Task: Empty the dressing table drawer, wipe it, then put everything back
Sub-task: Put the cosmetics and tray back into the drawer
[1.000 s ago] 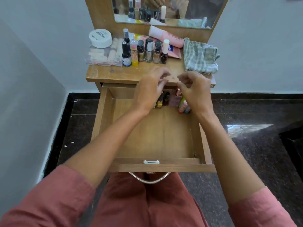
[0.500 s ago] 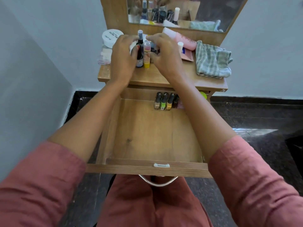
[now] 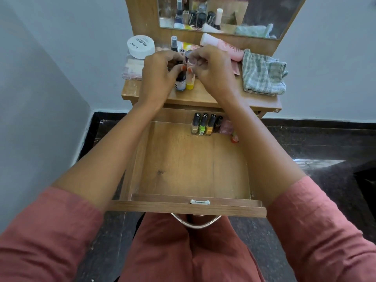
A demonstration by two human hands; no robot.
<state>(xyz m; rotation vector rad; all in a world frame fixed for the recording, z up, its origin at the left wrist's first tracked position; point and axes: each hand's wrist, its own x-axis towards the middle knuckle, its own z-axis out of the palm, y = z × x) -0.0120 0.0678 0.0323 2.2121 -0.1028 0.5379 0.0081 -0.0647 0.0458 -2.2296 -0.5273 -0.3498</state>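
Note:
The wooden drawer (image 3: 183, 206) is pulled out below the dressing table top (image 3: 195, 98). Several nail polish bottles (image 3: 203, 125) stand in a row against its back wall; the rest of its floor is bare. On the table top, my left hand (image 3: 158, 76) closes around a dark bottle with a blue-white label (image 3: 180, 83). My right hand (image 3: 213, 68) pinches a clear bottle with a yellow base (image 3: 190, 82) beside it. Other small bottles behind my hands are mostly hidden.
A white round nail polish remover tub (image 3: 140, 46) and a clear plastic box (image 3: 131, 69) sit at the left of the top. A pink tube (image 3: 223, 46) lies at the back, a checked cloth (image 3: 263, 74) on the right. The mirror (image 3: 223, 15) stands behind. Dark floor surrounds the table.
Both hands rose from the back of the drawer to the table top and now grip two bottles there. The row of nail polish bottles in the drawer came into view.

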